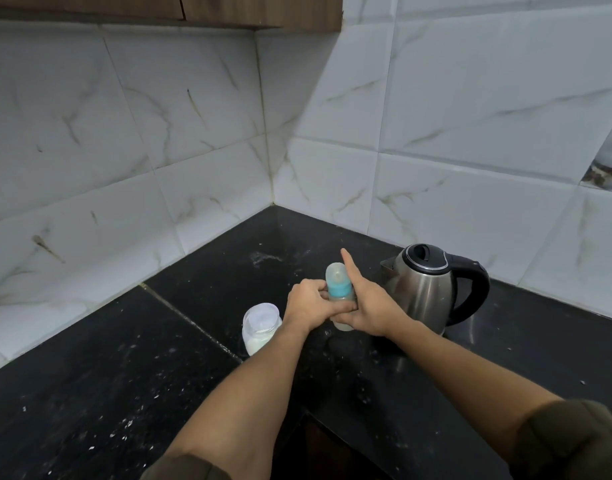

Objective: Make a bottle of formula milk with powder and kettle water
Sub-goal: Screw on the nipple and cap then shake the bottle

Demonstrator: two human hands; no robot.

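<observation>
A baby bottle (339, 284) with a blue collar and a clear cap stands upright on the black counter, milky liquid showing at its base. My left hand (306, 304) grips its body from the left. My right hand (368, 306) wraps it from the right, index finger pointing up past the cap. An open clear jar of white powder (259, 327) sits just left of my left wrist. A steel kettle (424, 289) with a black lid and handle stands right behind my right hand, lid down.
The black stone counter (124, 375) fills a tiled corner and is dusted with white specks. White marble-look tiles (193, 133) rise behind. A wooden cabinet (228, 8) hangs overhead. The counter's inner edge drops away near the bottom centre.
</observation>
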